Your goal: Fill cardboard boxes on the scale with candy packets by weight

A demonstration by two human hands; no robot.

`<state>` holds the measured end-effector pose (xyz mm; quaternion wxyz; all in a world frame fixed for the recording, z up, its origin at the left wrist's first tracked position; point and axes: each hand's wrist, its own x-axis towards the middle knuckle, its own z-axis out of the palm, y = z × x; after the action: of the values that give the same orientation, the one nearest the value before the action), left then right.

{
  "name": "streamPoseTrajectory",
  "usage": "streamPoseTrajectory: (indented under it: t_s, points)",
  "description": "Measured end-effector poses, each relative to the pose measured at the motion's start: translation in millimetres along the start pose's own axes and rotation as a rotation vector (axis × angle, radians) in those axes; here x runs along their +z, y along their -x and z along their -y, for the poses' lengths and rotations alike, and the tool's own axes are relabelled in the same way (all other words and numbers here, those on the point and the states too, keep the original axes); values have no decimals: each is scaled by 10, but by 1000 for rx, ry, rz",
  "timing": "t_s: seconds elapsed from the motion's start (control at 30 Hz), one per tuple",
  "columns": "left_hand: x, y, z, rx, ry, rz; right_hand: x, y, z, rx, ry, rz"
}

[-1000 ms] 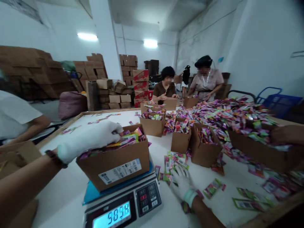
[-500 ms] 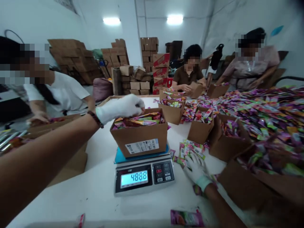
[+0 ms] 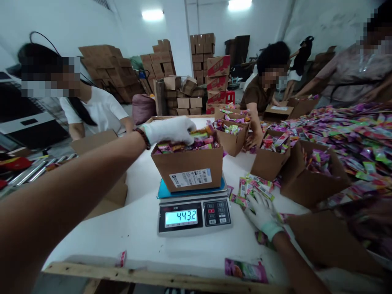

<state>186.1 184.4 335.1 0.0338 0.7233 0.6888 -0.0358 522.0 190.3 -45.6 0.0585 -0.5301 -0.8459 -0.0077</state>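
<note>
Cardboard box [image 3: 187, 164], filled with sachets [image 3: 211, 143], is placed on the blue pan [image 3: 161, 191] of a digital scale [image 3: 199, 216], just below the left hand [image 3: 174, 130]. At the far left, a co-worker in a white shirt [image 3: 101, 110] is seen behind a carton [image 3: 116, 196]. By the gloved left hand the top of the box is covered in part; its fingers are bent downward at the sachets, but because of blur it cannot be told whether one is gripped. On the display [image 3: 180, 218], 443.2 is shown. Right of the scale, the gloved right hand [image 3: 261, 212] is laid, fingers spread apart, upon loose sachets [image 3: 248, 188]. Farther right, two filled boxes [image 3: 273, 162] are placed before a large sachet pile [image 3: 346, 136].
</note>
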Motion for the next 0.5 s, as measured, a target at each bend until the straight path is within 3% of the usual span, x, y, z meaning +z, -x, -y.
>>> streamPoseTrajectory:
  t_s: [0.1, 0.2, 0.3, 0.4, 0.5]
  points:
    - [-379, 126, 1, 4, 65, -130, 24, -2, -13, 10, 2, 2]
    - [-647, 253, -229, 64, 155, -245, 36, -3, -37, 12, -6, 20]
    - [-678, 291, -651, 273, 236, -293, 37, 0, -73, 9, -6, 36]
    - [-591, 279, -1021, 485, 228, -263, 51, 3, -114, 3, -2, 23]
    - [-522, 327, -1106, 501, 116, -275, 109, 8, -157, 1, -28, 32]
